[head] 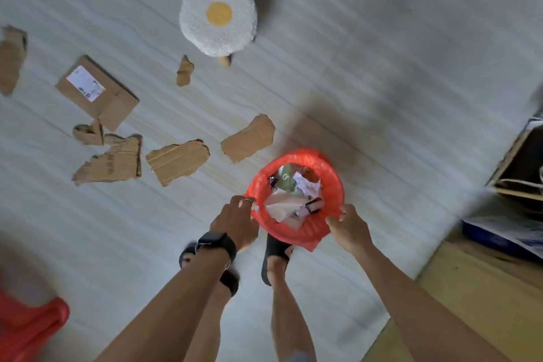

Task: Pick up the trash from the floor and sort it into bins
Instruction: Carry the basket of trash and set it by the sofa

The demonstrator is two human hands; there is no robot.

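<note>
A round bin lined with a red plastic bag is in front of my feet, holding crumpled paper and wrappers. My left hand grips the bag's rim on the left side. My right hand pinches the rim on the right side. Several torn cardboard pieces lie scattered on the pale floor to the left, along with a flat cardboard box bearing a white label.
A white fluffy stool with a yellow centre stands farther ahead. A red plastic object sits at the lower left corner. A dark box and blue item lie at the right edge beside a yellow mat.
</note>
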